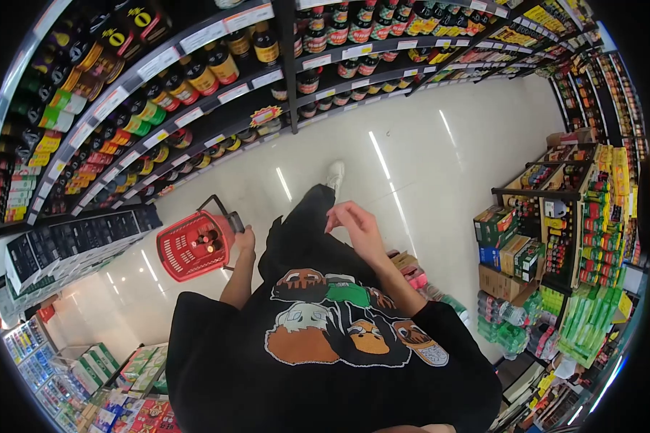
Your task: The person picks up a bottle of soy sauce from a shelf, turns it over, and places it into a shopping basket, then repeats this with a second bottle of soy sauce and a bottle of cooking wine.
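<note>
Red plastic basket (183, 258), at left, slung from the left grip (245, 239).
Left grip clamped on the dark handle (235, 221), probably to hold the basket clear of the black trousers (296, 234); right grip (345, 219) loosely apart, seemingly empty. Bottles (208, 242) bunched inside, perhaps settled by tilt. Labels unreadable; left fingers mostly hidden; far shelves (339, 54) cut off by the view's curved edge.

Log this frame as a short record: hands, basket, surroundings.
left hand: gripping the red basket by its black handle
right hand: before the torso, fingers bent, no object visible
basket contents: a few dark items, kind unclear
ahead: shelves of bottles
floor: pale, reflecting lights
</note>
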`<move>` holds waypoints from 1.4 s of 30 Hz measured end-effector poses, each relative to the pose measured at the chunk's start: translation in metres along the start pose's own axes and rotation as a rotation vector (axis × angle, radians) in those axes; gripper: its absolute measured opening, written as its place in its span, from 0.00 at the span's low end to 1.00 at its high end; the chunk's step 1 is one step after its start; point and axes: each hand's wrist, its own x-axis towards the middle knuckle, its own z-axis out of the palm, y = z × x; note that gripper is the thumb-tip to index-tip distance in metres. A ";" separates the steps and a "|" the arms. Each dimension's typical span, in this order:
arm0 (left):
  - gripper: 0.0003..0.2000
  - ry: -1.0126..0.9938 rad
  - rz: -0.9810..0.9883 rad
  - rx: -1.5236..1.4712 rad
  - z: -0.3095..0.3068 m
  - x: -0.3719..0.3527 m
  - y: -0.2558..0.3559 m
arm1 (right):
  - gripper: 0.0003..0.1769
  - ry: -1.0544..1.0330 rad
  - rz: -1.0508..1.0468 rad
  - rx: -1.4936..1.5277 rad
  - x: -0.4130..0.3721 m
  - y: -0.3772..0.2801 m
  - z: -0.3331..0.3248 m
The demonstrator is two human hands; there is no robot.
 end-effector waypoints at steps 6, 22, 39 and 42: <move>0.29 -0.010 -0.007 -0.017 0.045 -0.049 0.067 | 0.14 -0.132 0.077 -0.138 0.048 -0.037 -0.055; 0.25 -0.011 0.138 -0.151 0.161 -0.121 0.144 | 0.20 -0.152 0.112 -0.402 0.129 -0.099 -0.184; 0.24 0.200 0.344 -0.106 0.271 -0.221 0.232 | 0.21 -0.439 -0.017 -0.420 0.144 -0.145 -0.375; 0.25 0.172 0.274 -0.090 0.305 -0.206 0.214 | 0.20 -0.397 -0.023 -0.430 0.146 -0.150 -0.425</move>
